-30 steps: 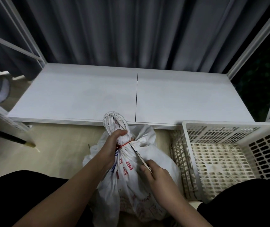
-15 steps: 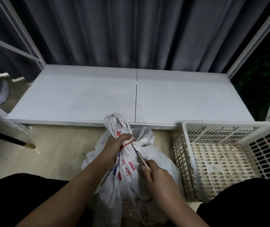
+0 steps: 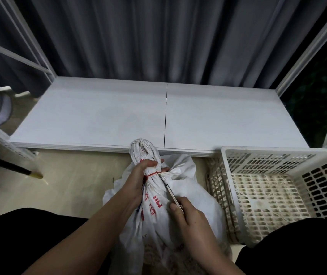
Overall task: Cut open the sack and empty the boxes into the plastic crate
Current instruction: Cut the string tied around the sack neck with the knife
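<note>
The white woven sack (image 3: pixel 180 199) stood on the pale floor (image 3: pixel 75 185) between the person's knees, just in front of the low white platform (image 3: pixel 119 116) and just left of the plastic crate (image 3: pixel 277 187). Its neck was bunched into a twisted topknot and bound with a red tie (image 3: pixel 153 173). Red characters ran down the sack's front below the tie, with a little blue print near the left wrist; the creases broke them up and none could be read.

The left hand (image 3: pixel 144 173) gripped the gathered neck, fingers curled round it right at the tie. The right hand (image 3: pixel 188 217) held a pair of scissors (image 3: pixel 169 192), fingers wrapped over the handles, which were hidden. The thin blades slanted up and left across the sack with their tips at the tie; whether the blades were parted could not be told.

The crate was cream-white with slotted walls and a lattice bottom, tilted slightly in the wide view, its near corner hidden behind the person's dark-clothed right knee (image 3: pixel 297 247). The left knee (image 3: pixel 29 235) covered the floor at lower left.

The platform was made of two panels meeting at a thin seam. Grey curtains (image 3: pixel 158 36) hung behind it, framed by white metal rails (image 3: pixel 307 46) on both sides. A dark rod with a yellowish tip (image 3: pixel 19 171) reached in from the left, its tip at the floor.
</note>
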